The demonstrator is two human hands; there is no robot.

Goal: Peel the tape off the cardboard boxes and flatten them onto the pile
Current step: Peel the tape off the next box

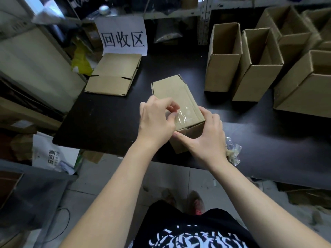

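On table [100, 122], box [175, 93], seemingly clear tape [183, 115]

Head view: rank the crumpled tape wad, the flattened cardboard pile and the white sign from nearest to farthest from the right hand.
1. Crumpled tape wad, just right of the right hand.
2. Flattened cardboard pile, far left on the table.
3. White sign, behind that pile.

Person in a black shirt [179, 221] printed with a bold white pattern [188, 238]. Left forearm [116, 176] and right forearm [250, 185] are bare. Just beyond the shirt's hem, a grey-and-red shoe [196, 202] shows.
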